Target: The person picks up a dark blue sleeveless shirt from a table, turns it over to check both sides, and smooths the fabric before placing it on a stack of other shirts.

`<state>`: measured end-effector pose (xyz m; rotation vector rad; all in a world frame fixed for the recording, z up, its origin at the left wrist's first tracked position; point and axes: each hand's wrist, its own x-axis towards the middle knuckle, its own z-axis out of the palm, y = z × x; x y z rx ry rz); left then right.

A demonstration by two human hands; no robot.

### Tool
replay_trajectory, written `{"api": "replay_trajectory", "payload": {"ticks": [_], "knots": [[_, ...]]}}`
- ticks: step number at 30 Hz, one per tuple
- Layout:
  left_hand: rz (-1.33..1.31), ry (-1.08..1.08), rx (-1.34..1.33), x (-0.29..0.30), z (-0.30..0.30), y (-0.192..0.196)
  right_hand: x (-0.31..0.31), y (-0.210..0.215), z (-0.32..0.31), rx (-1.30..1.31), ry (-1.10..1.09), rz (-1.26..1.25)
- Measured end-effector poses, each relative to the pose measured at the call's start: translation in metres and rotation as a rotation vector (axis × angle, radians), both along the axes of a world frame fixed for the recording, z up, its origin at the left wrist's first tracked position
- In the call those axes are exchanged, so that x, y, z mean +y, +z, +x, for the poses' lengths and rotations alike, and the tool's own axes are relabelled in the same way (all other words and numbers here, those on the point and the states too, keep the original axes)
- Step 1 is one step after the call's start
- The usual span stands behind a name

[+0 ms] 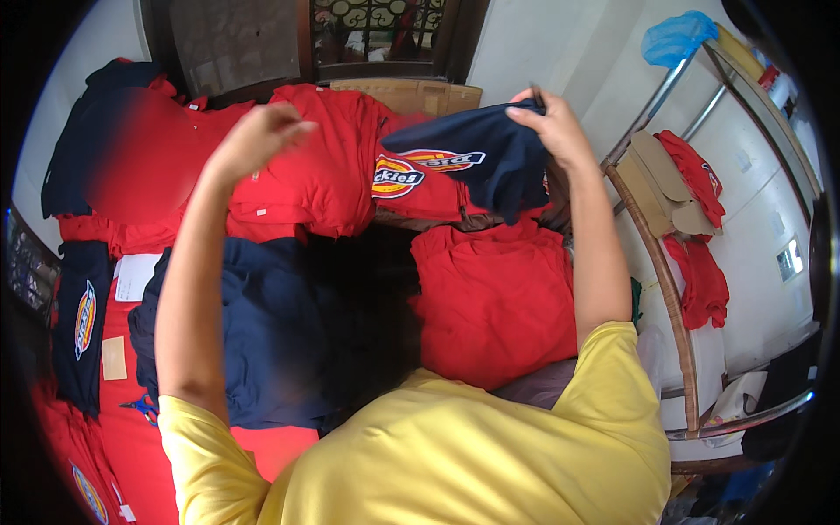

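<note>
My right hand (pixel 553 124) is raised and pinches the upper corner of a navy fabric piece (pixel 516 171) with a red, yellow and white printed emblem. The cloth hangs down and stretches left over red fabric. A small dark bit shows at those fingertips; what it is I cannot make out. To the left, my left hand (pixel 261 138) is held up, slightly blurred, with loosely bent fingers and nothing visible in them. Behind it lies a heap of red garments (pixel 328 157). Under the raised cloth, a second printed emblem (pixel 396 178) shows on the red fabric.
A navy cloth pile (pixel 267 324) and a red cloth pile (pixel 494 302) lie before me. Blue-handled scissors (pixel 143 408) and a tan card (pixel 114 359) lie at left beside a navy printed piece (pixel 83 328). A metal-framed rack (pixel 674 324) with a cardboard box (pixel 661 188) stands at right.
</note>
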<state>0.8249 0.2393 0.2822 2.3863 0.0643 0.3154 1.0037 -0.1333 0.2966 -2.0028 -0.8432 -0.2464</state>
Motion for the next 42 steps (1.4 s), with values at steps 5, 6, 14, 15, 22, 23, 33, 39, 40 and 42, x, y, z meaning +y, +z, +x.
{"api": "replay_trajectory", "payload": {"ticks": [5,6,14,15,22,23,33,39,40,42], "knots": [[-0.965,-0.139,0.306,-0.131,0.022,-0.053,0.049,-0.037,-0.045,0.04,0.097,0.067],[-1.273,-0.046,0.356,-0.142,0.02,-0.06,0.064,-0.03,-0.078,0.386,0.201,0.002],[-0.989,-0.509,0.327,-0.148,0.017,-0.069,0.022,-0.05,-0.057,0.483,0.615,-0.055],[-0.85,-0.535,0.31,-0.145,0.017,-0.07,0.021,-0.064,-0.049,0.589,0.779,-0.031],[0.047,-0.53,0.108,-0.079,0.084,-0.074,0.064,-0.086,0.007,0.709,0.548,-0.498],[0.169,-0.494,0.019,-0.073,0.101,-0.056,0.063,-0.103,0.053,-0.098,0.516,-0.55],[0.427,-0.186,-0.5,-0.022,0.221,0.012,0.084,-0.013,0.109,-0.557,-0.332,-0.276],[0.634,-0.195,-0.495,-0.015,0.251,-0.176,0.088,-0.184,0.117,-0.579,-0.313,-0.401],[0.665,-0.208,-0.424,-0.018,0.246,-0.218,0.085,-0.222,0.112,-0.465,-0.293,-0.437],[0.752,-0.279,-0.245,-0.029,0.226,-0.301,0.075,-0.303,0.106,-0.29,-0.236,-0.542]]}}
